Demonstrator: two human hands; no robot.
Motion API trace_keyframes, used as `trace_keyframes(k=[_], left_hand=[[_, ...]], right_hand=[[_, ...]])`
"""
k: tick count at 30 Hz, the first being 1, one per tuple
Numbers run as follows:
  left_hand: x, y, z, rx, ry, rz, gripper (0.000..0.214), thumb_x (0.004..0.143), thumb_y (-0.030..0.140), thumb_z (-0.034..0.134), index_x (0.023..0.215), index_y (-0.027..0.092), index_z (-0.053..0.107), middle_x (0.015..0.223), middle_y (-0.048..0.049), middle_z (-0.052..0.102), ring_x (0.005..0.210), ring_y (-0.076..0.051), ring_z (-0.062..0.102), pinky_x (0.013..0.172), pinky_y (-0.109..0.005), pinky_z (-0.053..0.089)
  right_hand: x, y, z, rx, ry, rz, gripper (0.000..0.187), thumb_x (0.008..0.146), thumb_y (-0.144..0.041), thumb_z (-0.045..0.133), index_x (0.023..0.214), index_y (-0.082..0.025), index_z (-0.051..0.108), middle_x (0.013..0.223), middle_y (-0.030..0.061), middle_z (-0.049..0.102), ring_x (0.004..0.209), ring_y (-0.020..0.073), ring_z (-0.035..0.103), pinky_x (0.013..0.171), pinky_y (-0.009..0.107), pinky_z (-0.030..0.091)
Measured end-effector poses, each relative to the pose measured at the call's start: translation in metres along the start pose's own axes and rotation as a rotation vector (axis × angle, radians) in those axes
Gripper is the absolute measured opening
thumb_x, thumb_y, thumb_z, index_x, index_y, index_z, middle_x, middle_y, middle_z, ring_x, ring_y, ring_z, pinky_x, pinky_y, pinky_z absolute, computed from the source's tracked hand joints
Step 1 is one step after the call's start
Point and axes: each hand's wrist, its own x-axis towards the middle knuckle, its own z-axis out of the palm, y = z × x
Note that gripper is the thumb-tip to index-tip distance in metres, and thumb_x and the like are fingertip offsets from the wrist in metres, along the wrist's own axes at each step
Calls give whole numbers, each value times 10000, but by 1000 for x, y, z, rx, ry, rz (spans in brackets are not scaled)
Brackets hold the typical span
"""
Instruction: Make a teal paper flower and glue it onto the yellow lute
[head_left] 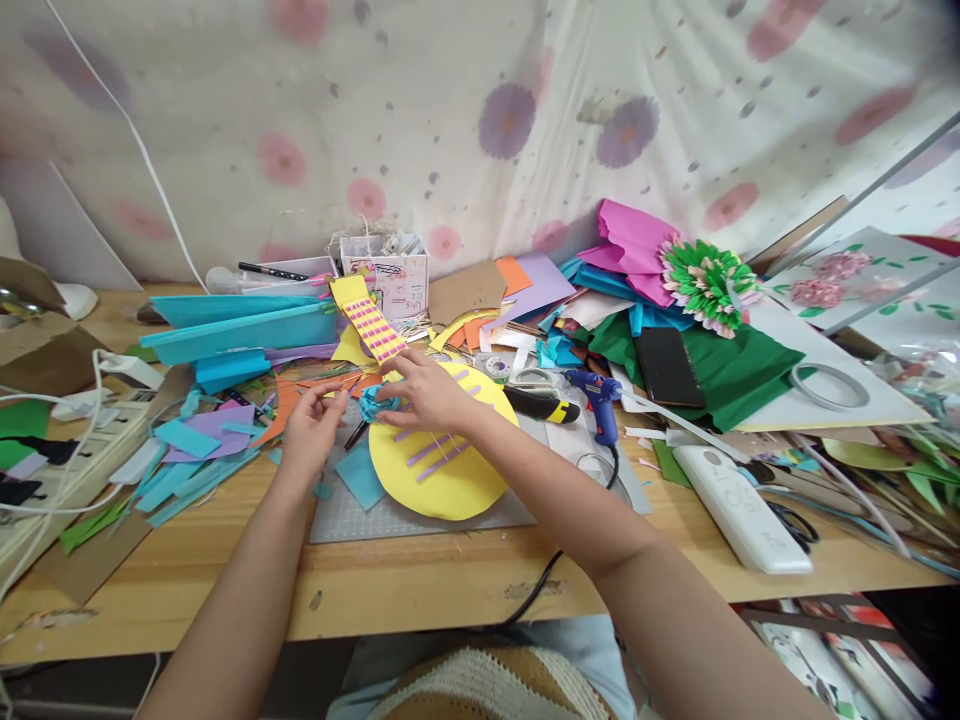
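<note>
A round yellow paper disc (472, 475) with a narrow neck (373, 325), marked in pink and purple rows, lies on the grey cutting mat (352, 525). Purple strips and pale strings cross the disc. At its upper left edge sits a rolled blue paper piece (369, 403). Reaching over the disc, my right hand (431, 397) has its fingers bent around this blue piece, partly covering it. Just left of it is my left hand (315, 430), thumb and fingertips drawn together; anything between them is too small to make out. A blue paper square (361, 476) lies under the disc's edge.
A blue glue gun (600, 403) and a black-and-yellow cutter (541, 404) lie right of the disc. Further right are a phone (670, 367) and a white power bank (742, 510). Paper scraps (187, 470) and a power strip (97, 440) crowd the left.
</note>
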Motion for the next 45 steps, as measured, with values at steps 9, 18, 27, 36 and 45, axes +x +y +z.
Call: trace_keyframes(k=[9, 18, 27, 36, 45], left_hand=[[1, -2, 3, 27, -19, 46, 364, 614, 430, 690, 854, 177, 584, 669, 9, 545, 600, -110, 510, 542, -226, 407], [-5, 13, -4, 344, 75, 386, 226, 693, 375, 635, 824, 201, 575, 775, -8, 603, 679, -126, 531, 678, -268, 455], [23, 69, -1, 888, -457, 630, 337, 680, 221, 606, 1014, 243, 570, 731, -27, 692, 962, -274, 574, 779, -378, 447], [24, 71, 14, 1059, -606, 612, 427, 640, 129, 571, 1055, 226, 531, 729, -26, 668, 959, -283, 585, 785, -347, 424], [24, 73, 19, 1262, -586, 697, 360, 692, 158, 520, 1048, 215, 530, 782, -43, 654, 909, -259, 603, 757, -319, 431]], right_hand=[[-6, -1, 6, 12, 14, 11, 301, 810, -461, 565, 904, -202, 686, 1082, 96, 575, 990, 231, 458, 901, 384, 391], [-13, 1, 0, 118, 44, 53, 312, 783, -388, 607, 1010, -173, 601, 1091, 107, 561, 1029, 224, 457, 934, 387, 381], [-42, 6, -6, 297, 222, 249, 224, 816, -366, 545, 970, -203, 555, 1067, 82, 569, 1075, 213, 467, 955, 393, 365], [-53, 7, -3, 420, 292, 413, 184, 800, -307, 560, 947, -197, 568, 1046, 72, 584, 1044, 197, 488, 909, 356, 396], [-53, 7, -2, 454, 308, 433, 175, 795, -309, 562, 928, -196, 579, 1030, 70, 579, 1043, 198, 489, 914, 357, 391]])
